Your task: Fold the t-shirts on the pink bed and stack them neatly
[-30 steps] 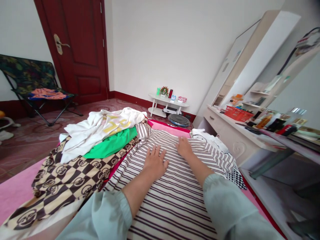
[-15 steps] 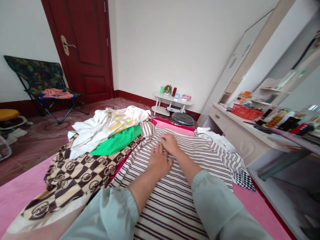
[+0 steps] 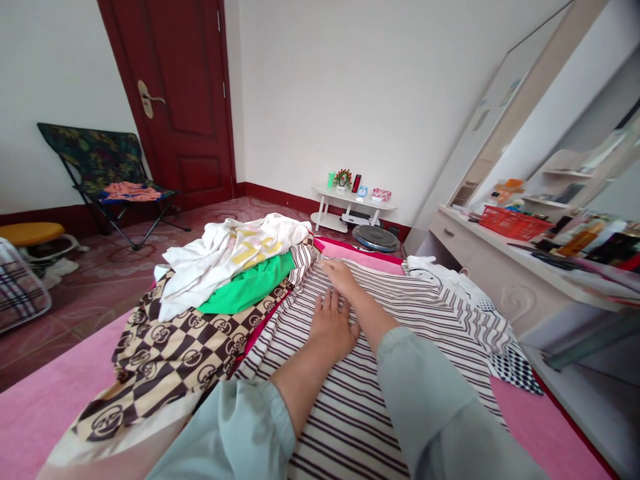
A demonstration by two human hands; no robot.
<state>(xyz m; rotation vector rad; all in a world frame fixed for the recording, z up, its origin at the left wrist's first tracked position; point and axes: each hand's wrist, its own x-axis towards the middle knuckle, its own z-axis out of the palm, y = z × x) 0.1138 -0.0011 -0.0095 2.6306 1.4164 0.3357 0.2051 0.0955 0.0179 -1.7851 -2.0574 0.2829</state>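
Observation:
A black-and-white striped shirt (image 3: 345, 420) lies spread out in front of me on a pink cover. My left hand (image 3: 334, 327) rests flat on its upper middle, with the fingers stretched out and a little apart. Just beyond it, my right hand (image 3: 341, 279) reaches across to the left and touches the cloth near the shirt's far edge. Its fingers look extended against the fabric, though the tips are partly hidden. Near the far left part of the shirt is a bunched striped sleeve (image 3: 303, 260).
On the left lie a brown-and-cream checked garment (image 3: 180, 353), a green garment (image 3: 250, 285) and a white one (image 3: 220, 250). A white garment with black dots (image 3: 515, 367) sits under the shirt's right side. Beyond are a dressing table (image 3: 500, 260), a low white table (image 3: 345, 195) and a folding chair (image 3: 100, 160).
My right hand has slid slightly up and left over the shirt, its fingers straighter than before. The left hand stays flat on the cloth. The whole view has shifted a little.

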